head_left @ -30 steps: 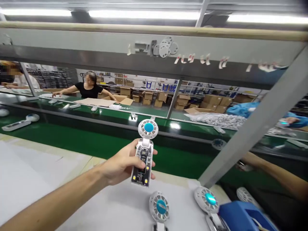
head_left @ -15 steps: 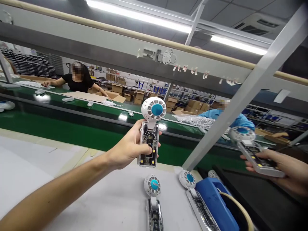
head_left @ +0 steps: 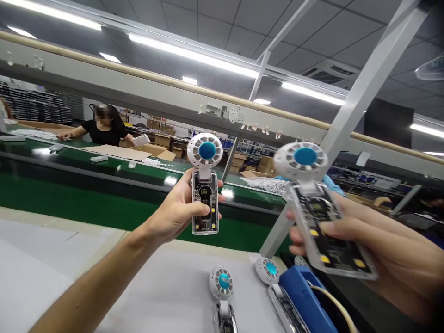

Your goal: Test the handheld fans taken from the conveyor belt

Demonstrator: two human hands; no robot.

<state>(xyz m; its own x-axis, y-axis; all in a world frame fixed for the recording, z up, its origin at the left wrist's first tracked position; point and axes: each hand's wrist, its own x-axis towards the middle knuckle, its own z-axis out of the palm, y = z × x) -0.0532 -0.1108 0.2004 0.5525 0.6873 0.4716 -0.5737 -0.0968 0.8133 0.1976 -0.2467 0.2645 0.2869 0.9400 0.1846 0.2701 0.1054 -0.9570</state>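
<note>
My left hand (head_left: pixel 178 210) is closed round a small handheld fan (head_left: pixel 205 185) with a clear body, a white round head and a blue hub, held upright over the bench's far edge. My right hand (head_left: pixel 374 249) grips a second fan (head_left: pixel 319 208) of the same kind, tilted with its head up and left, close to the camera and slightly blurred. The thumb of each hand lies on the front of its fan's body.
Two more fans (head_left: pixel 222 296) (head_left: pixel 274 282) lie on the white bench (head_left: pixel 52 259) beside a blue box (head_left: pixel 305 300). A green conveyor belt (head_left: pixel 69 199) runs beyond. A slanted metal post (head_left: pixel 347 115) crosses in front. A person in black (head_left: pixel 104 129) works across the belt.
My right hand has come up and in from the right edge with its fan, nearer the camera. My left hand's fan has shifted slightly left. The view has tilted upward.
</note>
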